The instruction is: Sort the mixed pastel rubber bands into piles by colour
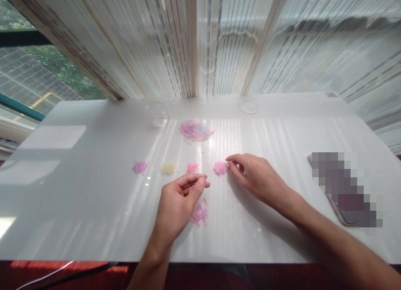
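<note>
My left hand (183, 202) is closed in a pinch above the table, thumb against the fingertips; whatever is between them is too small to make out. Under and beside it lies a loose bunch of pink-purple elastic bands (201, 214), partly covered by the hand. My right hand (253, 173) has its thumb and forefinger nearly together at the right edge of a light pink pile of bands (219, 167). A brighter pink pile (192, 167) sits just beyond my left fingertips. Further left are a yellow pile (168, 169) and a purple pile (140, 167).
A larger mixed-colour heap of bands (196, 130) lies farther back on the white table (94, 198). Behind it stand a clear container (159, 114) and a clear round lid (249, 107). A phone-like object (344, 190), pixelated, lies at right. Curtains (219, 44) hang along the back edge.
</note>
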The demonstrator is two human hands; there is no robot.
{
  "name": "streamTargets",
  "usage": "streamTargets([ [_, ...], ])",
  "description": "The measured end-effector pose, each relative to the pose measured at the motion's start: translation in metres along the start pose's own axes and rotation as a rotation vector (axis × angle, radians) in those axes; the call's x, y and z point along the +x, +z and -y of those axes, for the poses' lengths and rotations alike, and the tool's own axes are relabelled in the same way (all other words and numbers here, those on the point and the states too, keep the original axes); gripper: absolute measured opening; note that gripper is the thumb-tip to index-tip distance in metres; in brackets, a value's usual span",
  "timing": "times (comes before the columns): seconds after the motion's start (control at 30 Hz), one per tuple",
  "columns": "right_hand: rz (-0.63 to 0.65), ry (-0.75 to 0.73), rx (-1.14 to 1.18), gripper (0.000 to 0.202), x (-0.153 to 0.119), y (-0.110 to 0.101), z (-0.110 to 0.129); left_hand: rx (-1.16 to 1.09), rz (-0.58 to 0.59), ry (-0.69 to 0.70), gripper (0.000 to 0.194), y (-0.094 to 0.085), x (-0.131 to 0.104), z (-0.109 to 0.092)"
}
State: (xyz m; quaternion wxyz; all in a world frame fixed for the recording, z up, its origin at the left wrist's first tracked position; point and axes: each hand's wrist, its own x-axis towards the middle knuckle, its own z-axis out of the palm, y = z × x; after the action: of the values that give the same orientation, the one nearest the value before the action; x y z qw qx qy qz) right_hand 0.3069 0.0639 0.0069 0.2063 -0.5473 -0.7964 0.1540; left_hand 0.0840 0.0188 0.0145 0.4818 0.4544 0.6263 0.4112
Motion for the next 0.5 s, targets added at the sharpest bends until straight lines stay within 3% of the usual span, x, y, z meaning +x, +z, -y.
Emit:
streamTargets([
  [0.13,-0.137,-0.109,0.077,0.017,-0.001,0.001,0.005,0.108,-0.095,0.037,0.031,-0.014,0.001,0.000],
  [0.2,-0.151,-0.220,0.200,0.015,-0.003,0.000,0.012,0.149,-0.034,0.049,0.030,-0.019,0.001,0.000],
  [0.3,-0.055,-0.379,0.388,0.017,-0.007,0.000,0.023,0.143,0.134,0.072,0.027,-0.021,-0.002,0.001],
  [0.4,0.029,-0.421,0.476,0.014,-0.010,0.002,0.030,0.119,0.265,0.066,0.024,-0.020,-0.003,0.003],
  [0.5,0.058,-0.418,0.504,0.010,-0.011,0.005,0.029,0.115,0.310,0.049,0.024,-0.021,-0.002,0.007],
])
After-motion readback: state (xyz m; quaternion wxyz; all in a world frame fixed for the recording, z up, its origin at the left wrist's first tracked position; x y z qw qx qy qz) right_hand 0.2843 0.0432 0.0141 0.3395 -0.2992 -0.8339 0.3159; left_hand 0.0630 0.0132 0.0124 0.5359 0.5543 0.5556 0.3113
